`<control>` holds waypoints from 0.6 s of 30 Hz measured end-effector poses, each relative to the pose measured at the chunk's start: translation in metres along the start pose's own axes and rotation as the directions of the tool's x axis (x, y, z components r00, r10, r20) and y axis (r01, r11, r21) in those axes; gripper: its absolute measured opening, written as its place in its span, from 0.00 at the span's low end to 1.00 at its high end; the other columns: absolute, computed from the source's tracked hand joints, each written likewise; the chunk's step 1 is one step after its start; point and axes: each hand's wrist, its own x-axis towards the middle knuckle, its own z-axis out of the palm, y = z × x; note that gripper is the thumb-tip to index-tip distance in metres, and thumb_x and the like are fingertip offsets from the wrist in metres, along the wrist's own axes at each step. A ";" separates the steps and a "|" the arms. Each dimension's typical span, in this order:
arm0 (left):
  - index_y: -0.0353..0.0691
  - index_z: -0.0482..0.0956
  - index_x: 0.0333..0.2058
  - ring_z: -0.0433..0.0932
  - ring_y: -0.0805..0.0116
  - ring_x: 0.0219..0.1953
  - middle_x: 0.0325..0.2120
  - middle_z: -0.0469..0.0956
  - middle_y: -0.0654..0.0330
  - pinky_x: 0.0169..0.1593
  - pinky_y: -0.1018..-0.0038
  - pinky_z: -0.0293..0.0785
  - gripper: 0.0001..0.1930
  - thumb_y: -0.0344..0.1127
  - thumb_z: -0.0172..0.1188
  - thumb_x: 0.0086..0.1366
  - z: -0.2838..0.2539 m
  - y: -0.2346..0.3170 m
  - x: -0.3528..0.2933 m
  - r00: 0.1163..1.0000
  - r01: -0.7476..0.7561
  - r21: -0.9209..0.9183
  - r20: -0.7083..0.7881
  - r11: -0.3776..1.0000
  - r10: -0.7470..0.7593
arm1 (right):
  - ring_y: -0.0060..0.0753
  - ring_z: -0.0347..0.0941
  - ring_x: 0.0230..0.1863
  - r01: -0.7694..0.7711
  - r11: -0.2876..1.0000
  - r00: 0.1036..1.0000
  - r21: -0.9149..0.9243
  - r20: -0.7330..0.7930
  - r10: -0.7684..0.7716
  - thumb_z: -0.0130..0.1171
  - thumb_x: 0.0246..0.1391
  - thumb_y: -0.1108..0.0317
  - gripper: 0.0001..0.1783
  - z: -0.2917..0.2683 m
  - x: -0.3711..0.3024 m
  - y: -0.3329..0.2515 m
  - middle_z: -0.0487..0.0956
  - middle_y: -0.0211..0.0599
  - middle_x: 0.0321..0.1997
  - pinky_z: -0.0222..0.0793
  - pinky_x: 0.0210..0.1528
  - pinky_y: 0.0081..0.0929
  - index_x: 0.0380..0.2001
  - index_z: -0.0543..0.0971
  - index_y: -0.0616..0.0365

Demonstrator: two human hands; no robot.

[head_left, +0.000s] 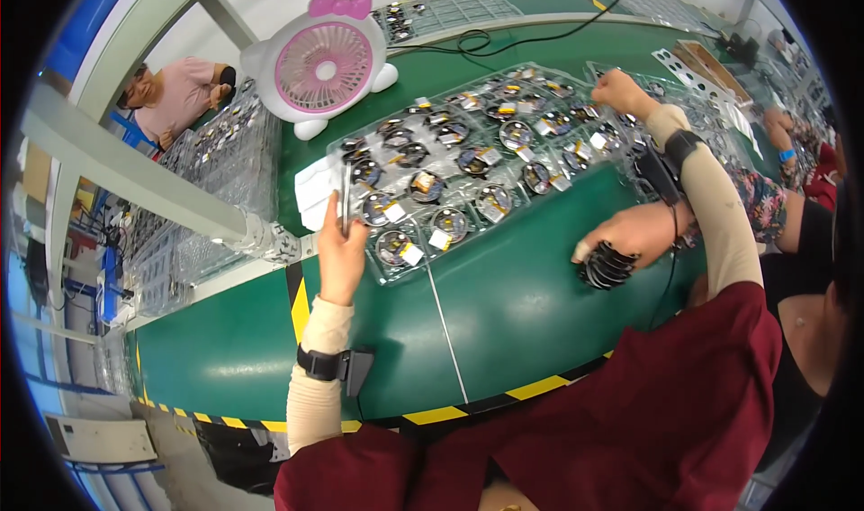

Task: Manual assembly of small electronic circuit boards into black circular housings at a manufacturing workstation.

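Note:
My left hand (342, 252) is closed round a pair of metal tweezers (346, 196), which point upward at the left edge of a clear plastic tray (504, 226). Round electronic modules (450, 225) with white and yellow tabs sit in the tray's pockets, several in each row. Beyond the tray's far right corner, my right hand (623, 93) is curled, fingers pressed together; whatever they hold is hidden. Between my arms a co-worker's hand (634, 234) reaches in from the right, holding a stack of black ring-shaped parts (607, 266) over the green mat (513, 304).
A pink and white fan (324, 65) stands behind the tray, near a white paper (315, 191). Stacked trays (216, 178) and a metal post (135, 169) are at left. A black cable (504, 36) crosses the back. Co-workers sit right and far left.

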 end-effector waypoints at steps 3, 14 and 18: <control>0.28 0.53 0.56 0.66 0.79 0.24 0.25 0.71 0.62 0.29 0.83 0.64 0.28 0.25 0.47 0.55 0.000 -0.014 0.009 0.998 -0.068 -0.031 0.000 0.997 0.068 | 0.31 0.68 0.12 -0.035 0.999 0.999 -0.009 -0.015 0.035 0.55 0.33 0.64 0.12 0.005 -0.009 0.001 0.73 0.41 0.12 0.66 0.16 0.29 0.14 0.76 0.64; 0.31 0.53 0.56 0.66 0.79 0.25 0.27 0.70 0.62 0.30 0.82 0.65 0.28 0.25 0.47 0.56 -0.002 -0.029 0.022 0.985 -0.142 -0.042 0.097 0.989 0.145 | 0.26 0.66 0.12 -0.118 0.993 0.985 0.010 -0.122 0.119 0.55 0.34 0.64 0.13 -0.023 -0.054 -0.015 0.73 0.36 0.14 0.63 0.14 0.26 0.19 0.78 0.65; 0.35 0.55 0.56 0.62 0.84 0.20 0.24 0.70 0.66 0.22 0.87 0.57 0.27 0.24 0.45 0.57 -0.007 -0.048 0.032 0.971 -0.229 -0.140 0.037 0.963 0.236 | 0.26 0.67 0.13 -0.128 0.991 0.973 -0.023 -0.197 0.122 0.55 0.35 0.64 0.13 -0.014 -0.059 -0.039 0.74 0.36 0.15 0.64 0.15 0.25 0.20 0.78 0.65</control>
